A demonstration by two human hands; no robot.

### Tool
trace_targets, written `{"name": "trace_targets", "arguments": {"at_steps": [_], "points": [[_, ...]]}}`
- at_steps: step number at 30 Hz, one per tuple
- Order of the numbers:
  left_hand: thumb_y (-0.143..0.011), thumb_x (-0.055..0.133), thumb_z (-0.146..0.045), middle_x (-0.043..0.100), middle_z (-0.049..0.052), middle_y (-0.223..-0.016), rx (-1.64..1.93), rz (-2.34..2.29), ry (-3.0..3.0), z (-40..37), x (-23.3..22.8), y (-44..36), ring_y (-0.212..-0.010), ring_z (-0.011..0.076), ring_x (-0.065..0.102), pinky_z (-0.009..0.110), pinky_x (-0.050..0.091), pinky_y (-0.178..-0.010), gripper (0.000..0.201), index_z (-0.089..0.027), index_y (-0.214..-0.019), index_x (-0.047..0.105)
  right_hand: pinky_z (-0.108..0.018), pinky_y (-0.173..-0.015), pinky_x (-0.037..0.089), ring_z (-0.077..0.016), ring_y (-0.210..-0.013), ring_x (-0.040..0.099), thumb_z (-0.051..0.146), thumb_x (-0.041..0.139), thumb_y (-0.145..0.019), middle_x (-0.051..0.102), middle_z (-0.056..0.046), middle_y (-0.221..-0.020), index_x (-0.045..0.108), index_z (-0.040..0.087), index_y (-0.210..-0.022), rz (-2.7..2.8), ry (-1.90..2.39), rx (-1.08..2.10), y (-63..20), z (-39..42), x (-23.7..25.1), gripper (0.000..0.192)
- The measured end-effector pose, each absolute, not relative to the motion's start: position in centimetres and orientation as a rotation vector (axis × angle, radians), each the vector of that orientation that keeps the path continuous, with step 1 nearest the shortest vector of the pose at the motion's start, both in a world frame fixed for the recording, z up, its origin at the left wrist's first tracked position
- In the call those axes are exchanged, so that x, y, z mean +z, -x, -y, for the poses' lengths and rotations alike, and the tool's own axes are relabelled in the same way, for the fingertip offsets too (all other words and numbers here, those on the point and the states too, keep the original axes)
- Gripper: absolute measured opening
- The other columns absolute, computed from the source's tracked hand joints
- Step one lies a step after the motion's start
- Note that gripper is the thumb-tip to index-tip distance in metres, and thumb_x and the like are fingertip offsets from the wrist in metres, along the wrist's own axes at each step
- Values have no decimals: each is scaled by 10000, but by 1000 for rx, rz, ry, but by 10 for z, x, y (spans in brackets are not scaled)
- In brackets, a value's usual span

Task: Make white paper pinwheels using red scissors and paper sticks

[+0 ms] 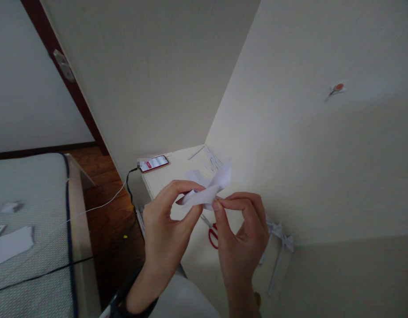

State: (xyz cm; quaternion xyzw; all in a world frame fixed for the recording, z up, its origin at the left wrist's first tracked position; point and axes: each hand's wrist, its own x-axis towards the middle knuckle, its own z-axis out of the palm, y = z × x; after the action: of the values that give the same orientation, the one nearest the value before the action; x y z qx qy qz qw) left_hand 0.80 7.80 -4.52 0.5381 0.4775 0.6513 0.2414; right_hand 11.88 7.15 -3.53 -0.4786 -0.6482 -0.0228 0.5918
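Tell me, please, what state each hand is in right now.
Left hand: closed, holding the white paper.
Right hand: closed, pinching the same paper.

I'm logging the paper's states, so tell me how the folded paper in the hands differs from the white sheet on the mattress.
The folded paper is held in the air by the left hand and the right hand, while the white sheet lies on the mattress, untouched.
The folded paper is bent, with flaps standing up; the white sheet looks mostly flat.
Both are white.
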Motion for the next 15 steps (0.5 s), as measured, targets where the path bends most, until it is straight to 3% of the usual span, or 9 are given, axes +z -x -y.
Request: {"name": "trace_targets", "arguments": {"at_steps": [10,15], "points": [[-760,643,-36,722,-13,-823,1774,-1367,-1615,-50,-38,-32,-782,159,661,244,482,-686,214,-216,-864,695,-285,-705,482,-145,-774,596,33,670,-832,582,15,-821,605,220,-811,1462,1075,-55,-141,-44,-32,199],[-783,659,-82,722,-7,-856,1792,-1405,-1613,-38,-39,-33,-830,177,658,269,491,-723,182,-229,-883,700,-291,-689,482,-153,-755,588,64,677,-834,587,8,-773,575,207,-740,1442,1087,-21,-144,-38,-34,199]]}}
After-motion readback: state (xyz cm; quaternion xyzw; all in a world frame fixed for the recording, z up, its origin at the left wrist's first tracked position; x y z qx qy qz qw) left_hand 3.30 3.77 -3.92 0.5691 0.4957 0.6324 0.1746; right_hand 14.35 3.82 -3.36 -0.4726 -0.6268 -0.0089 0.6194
